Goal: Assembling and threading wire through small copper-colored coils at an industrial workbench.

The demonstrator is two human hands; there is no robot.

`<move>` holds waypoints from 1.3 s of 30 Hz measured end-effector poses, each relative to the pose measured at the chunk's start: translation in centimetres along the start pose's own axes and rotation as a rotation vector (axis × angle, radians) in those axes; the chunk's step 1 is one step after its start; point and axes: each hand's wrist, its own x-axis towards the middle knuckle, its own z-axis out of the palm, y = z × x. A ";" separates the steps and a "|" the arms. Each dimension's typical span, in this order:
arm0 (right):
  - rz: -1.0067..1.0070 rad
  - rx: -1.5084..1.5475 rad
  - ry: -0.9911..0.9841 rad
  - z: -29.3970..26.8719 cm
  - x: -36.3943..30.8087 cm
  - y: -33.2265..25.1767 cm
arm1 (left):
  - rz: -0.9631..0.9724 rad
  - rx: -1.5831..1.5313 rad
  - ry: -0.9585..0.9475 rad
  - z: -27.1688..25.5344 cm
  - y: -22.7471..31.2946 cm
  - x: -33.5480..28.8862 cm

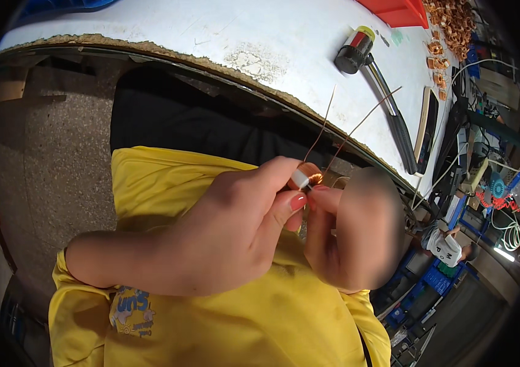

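Note:
A small copper wire coil (314, 172) with a white band (299, 179) on its side is pinched between the thumb and fingers of my left hand (229, 214). Two long thin copper leads (358, 126) rise from it toward the table edge. My right hand (361, 235), partly blurred, is closed against the coil's lower right side. Its thumb and fingertip meet at a thin pale bit by the white band, too small to make out. Both hands are over my lap, in front of my yellow shirt (229, 324).
On the white table (211, 30), with its chipped edge, lies a mallet (388, 101). Beyond are a red bin (397, 11), a heap of copper coils (453, 21) and a dark flat bar (426, 131). Cables and blue crates (437, 279) fill the right, where another person (445, 244) is seen.

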 end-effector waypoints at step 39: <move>0.430 0.450 0.078 -6.8 3.1 8.7 | -0.135 -0.235 0.010 -0.9 0.8 1.3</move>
